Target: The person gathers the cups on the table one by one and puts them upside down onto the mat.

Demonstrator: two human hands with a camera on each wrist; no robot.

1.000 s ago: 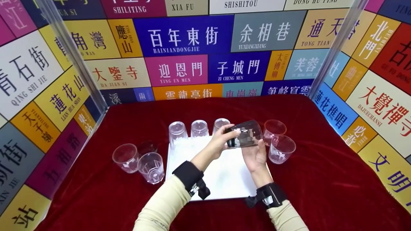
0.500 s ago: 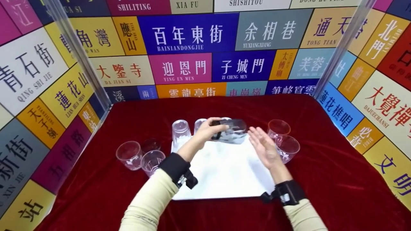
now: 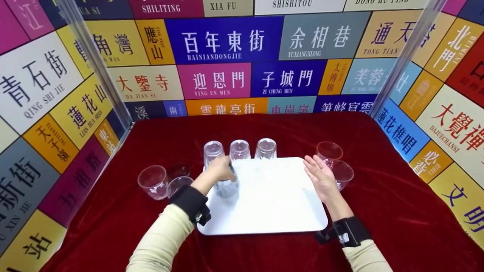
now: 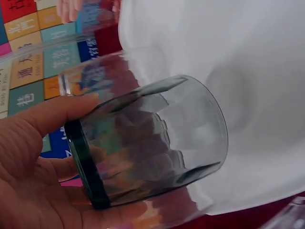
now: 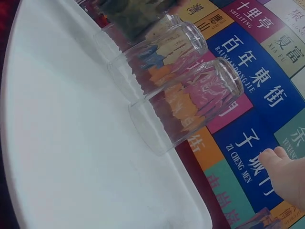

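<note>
A red velvet cloth (image 3: 378,211) covers the table, and on it lies a white rectangular tray (image 3: 280,204) with rounded corners. Three clear ribbed tumblers (image 3: 239,150) stand upside down along the tray's far edge. At its left side the left hand (image 3: 218,169) curls thumb and fingers around a smoky grey faceted glass tumbler (image 3: 227,187), held mouth-down on the tray, its long axis upright, thick dark base in the palm. The right hand (image 3: 320,177) hovers with relaxed fingers at the tray's right edge, gripping nothing, beside two clear upright cups (image 3: 334,160).
</note>
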